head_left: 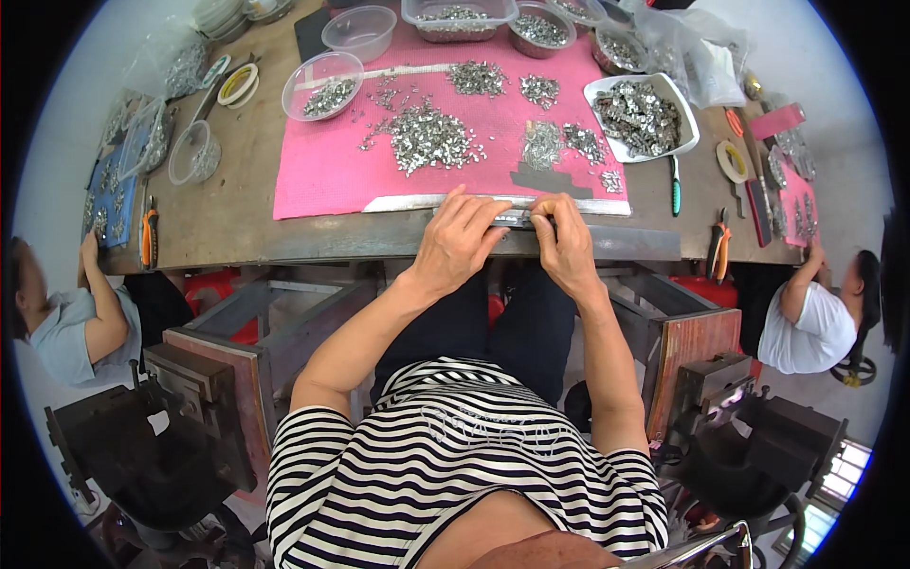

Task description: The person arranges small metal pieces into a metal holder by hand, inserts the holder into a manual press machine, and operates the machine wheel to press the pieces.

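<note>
At the front edge of the bench, my left hand (459, 233) and my right hand (566, 248) are closed on the two ends of a short, narrow metal strip (513, 219). Its finer details are too small to make out. Just beyond lies a pink mat (327, 175) with a pale strip along its near edge. On the mat, a large heap of small shiny metal pieces (428, 139) sits left of centre. A block of small silver parts (542, 145) and a flat grey piece (550, 180) lie closer to my right hand.
A white tray (690, 135) of metal parts stands right, beside a green-handled tool (676, 190). Orange-handled pliers (149, 237) and another pair of pliers (719, 248) lie on either side. Clear plastic bowls (358, 33) line the back. People work at both ends.
</note>
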A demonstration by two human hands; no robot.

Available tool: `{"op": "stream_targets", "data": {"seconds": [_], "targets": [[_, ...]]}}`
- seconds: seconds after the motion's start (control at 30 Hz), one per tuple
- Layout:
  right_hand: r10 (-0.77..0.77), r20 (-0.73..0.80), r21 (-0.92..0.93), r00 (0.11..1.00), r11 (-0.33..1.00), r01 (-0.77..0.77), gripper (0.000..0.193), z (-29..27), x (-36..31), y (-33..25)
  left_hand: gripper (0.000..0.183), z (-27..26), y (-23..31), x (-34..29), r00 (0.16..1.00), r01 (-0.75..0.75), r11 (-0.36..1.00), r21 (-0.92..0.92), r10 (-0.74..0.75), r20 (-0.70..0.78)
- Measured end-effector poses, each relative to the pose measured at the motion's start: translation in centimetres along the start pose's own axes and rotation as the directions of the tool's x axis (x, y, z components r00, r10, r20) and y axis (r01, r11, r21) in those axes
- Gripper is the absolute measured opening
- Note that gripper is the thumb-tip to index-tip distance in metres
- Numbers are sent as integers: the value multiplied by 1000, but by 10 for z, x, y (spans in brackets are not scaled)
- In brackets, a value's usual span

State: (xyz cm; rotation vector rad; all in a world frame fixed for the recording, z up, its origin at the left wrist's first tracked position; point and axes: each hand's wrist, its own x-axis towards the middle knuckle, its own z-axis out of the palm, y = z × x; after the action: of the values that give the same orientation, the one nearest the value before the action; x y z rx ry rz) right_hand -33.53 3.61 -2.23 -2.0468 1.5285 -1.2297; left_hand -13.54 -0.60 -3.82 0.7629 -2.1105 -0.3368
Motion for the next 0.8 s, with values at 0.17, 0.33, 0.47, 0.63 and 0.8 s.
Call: {"op": "stream_targets", "data": {"seconds": [0.17, 0.33, 0.47, 0.63, 0.8], "targets": [[-35, -14, -53, 999, 998, 34, 8, 3, 1, -1, 28, -14, -13, 4, 997, 42, 996, -82, -46, -58], [-50, -8, -48, 999, 998, 49, 12, 6, 0, 2, 13, -40, -44, 16, 988, 104, 994, 33, -99, -118], [-135, -28, -139, 990, 982, 130, 13, 7, -2, 1, 11, -48, -64, 16, 984, 140, 986, 88, -129, -121], [-135, -63, -74, 989, 989, 130, 13, 0, -2, 0, 11, -51, -76, 27, 998, 50, 991, 123, -47, -34], [355, -142, 343, 924, 893, -291, 16, -1, -17, 29, 12, -48, -90, 41, 997, -60, 976, 211, 47, 65]]}}
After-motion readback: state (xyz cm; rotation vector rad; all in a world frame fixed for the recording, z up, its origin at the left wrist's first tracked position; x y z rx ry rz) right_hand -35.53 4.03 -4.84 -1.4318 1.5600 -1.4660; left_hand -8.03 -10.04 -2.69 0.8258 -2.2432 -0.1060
